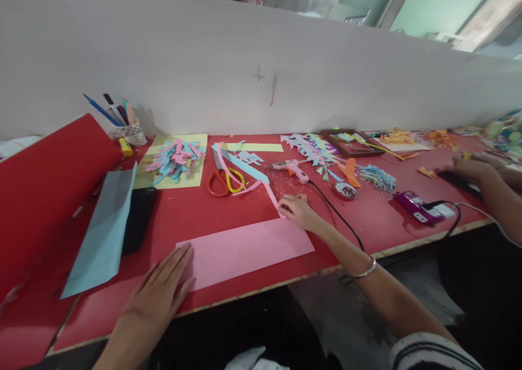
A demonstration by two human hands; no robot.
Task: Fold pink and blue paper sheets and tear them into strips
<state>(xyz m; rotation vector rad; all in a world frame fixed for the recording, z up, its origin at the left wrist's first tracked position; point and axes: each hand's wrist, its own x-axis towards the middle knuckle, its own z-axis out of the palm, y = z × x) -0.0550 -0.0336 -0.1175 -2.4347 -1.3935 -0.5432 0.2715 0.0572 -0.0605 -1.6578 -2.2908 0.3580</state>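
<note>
Pinching the pink strip (272, 198), your right hand (297, 211) sits at the far edge of the pink sheet (248, 253), which stretches leftward to your left hand (163, 283), lying flat, fingers extended, on its left end.

this looks like a craft workshop: the long red worktable (183, 212) holds a glue gun (299, 172), scissors (227, 178) and heaped paper cuttings (176, 160).
</note>
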